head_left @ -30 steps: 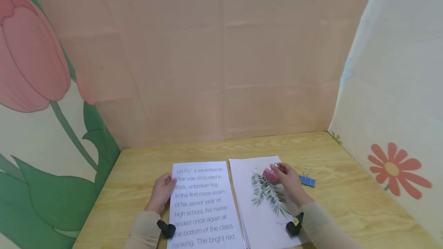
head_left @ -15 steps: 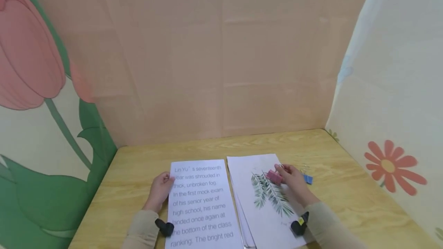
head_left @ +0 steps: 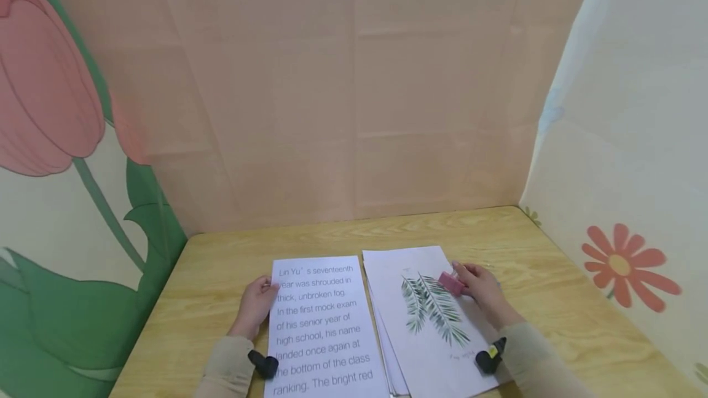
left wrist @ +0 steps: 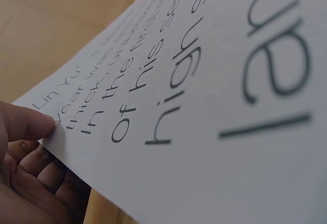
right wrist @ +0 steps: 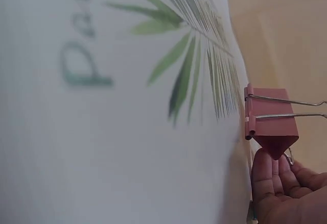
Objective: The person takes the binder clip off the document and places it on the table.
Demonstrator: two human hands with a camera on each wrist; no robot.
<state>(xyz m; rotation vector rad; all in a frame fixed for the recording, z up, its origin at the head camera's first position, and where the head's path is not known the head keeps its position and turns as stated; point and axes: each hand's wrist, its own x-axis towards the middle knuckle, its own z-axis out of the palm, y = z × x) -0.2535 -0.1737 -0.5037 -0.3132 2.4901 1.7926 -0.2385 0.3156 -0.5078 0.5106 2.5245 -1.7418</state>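
My left hand pinches the left edge of a white sheet printed with large black text. In the left wrist view, the thumb lies on the sheet's face and the other fingers curl under it. My right hand holds a pink binder clip by its fingertips, over the right part of a white sheet with a green palm-leaf drawing. In the right wrist view, the clip shows two wire handles pointing right, with curled fingers just below it. My right thumb is hidden there.
More sheets lie under the palm drawing, their left edges fanned out. A blue binder clip on the wooden table is almost wholly hidden behind my right hand. A pink-beige backdrop and flower-patterned side panels enclose the table.
My right hand has moved right with the pink binder clip, baring more of the palm drawing and covering the blue clip. My left hand keeps its grip on the text sheet.
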